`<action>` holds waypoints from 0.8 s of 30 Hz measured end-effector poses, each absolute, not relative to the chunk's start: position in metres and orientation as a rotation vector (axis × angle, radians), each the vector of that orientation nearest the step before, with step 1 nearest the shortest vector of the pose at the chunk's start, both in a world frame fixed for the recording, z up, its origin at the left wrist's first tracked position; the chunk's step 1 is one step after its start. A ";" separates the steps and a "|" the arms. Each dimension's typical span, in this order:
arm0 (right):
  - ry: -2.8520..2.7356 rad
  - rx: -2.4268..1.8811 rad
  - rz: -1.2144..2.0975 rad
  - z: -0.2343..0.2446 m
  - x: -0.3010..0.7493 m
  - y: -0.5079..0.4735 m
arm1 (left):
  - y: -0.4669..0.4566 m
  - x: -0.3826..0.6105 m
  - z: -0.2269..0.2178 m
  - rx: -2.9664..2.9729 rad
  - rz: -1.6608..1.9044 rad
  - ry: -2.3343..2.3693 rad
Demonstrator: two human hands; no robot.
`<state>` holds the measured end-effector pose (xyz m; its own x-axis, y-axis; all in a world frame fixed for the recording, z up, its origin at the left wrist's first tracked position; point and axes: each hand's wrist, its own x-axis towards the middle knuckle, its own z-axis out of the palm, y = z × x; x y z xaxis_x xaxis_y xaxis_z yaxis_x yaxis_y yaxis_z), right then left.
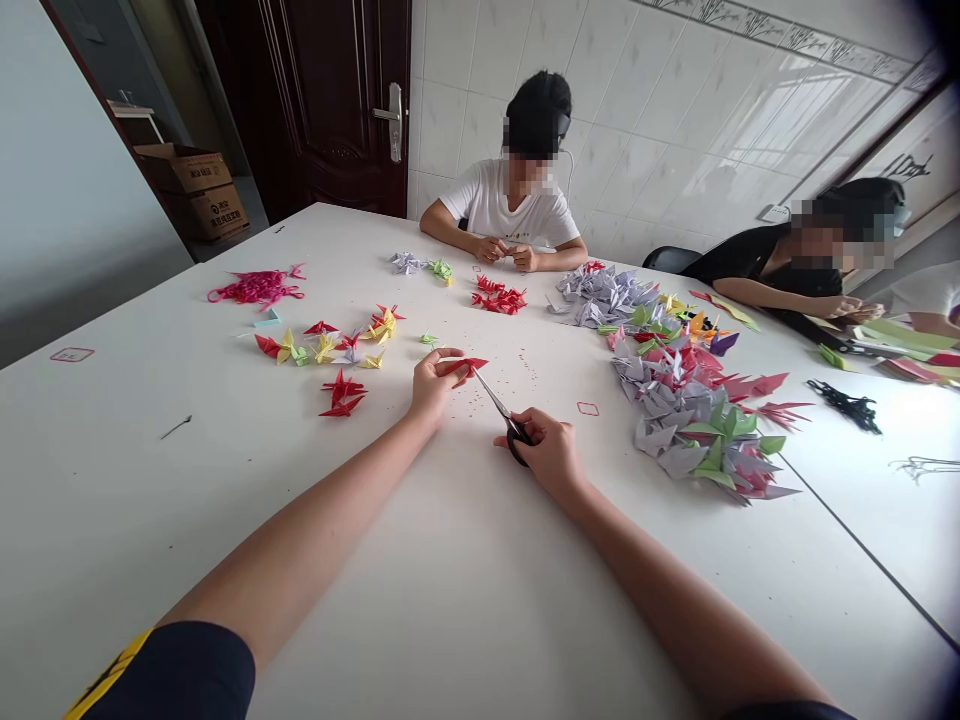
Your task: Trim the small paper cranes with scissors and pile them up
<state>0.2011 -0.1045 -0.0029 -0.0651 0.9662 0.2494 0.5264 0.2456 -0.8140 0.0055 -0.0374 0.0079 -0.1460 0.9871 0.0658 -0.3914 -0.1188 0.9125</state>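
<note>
"Fingers point(448, 358) of the left hand point(433, 388): what are they doing?"

"Pinching a small red folded-paper crane point(466, 367), pressed together on its body and holding it up near the edge of the white counter's open middle point(187, 520)"

"And the right hand point(545, 452)?"

"Its fingers curl round the black loops of a pair of steel-bladed scissors point(491, 403). The blades angle up toward the crane, their tips right at its lower edge"

"What lies near them?"

"Tiny red paper snippets point(480, 395) are scattered on the counter just below the crane. To the left sits a loose group of red and yellow paper cranes point(322, 347), and past it a tangle of pink cord point(259, 288). To the right is a large heap of lilac, green and red paper cranes point(690, 410)"

"Anyone else at work?"

"Across the counter, a person in a white T-shirt point(510, 205) has both hands together over something too small to make out. At the right, a person in a black top point(772, 270) reaches toward a pile of coloured paper sheets point(907, 345), with a bunch of black cord point(844, 405) nearby"
</note>
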 end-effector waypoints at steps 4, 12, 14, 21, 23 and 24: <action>-1.710 -1.393 0.682 -0.002 0.201 -0.104 | -0.038 0.005 0.008 0.889 1.538 0.949; -1.706 -1.405 0.690 -0.002 0.201 -0.104 | -0.036 0.006 0.007 0.890 1.540 0.943; -1.703 -1.402 0.698 -0.002 0.201 -0.104 | -0.036 0.006 0.007 0.888 1.538 0.945; -1.691 -1.409 0.723 -0.001 0.200 -0.105 | -0.037 0.006 0.007 0.887 1.536 0.952; -1.687 -1.414 0.735 0.000 0.199 -0.106 | -0.038 0.006 0.008 0.883 1.537 0.950; -1.684 -1.414 0.735 0.000 0.199 -0.106 | -0.038 0.006 0.009 0.882 1.537 0.948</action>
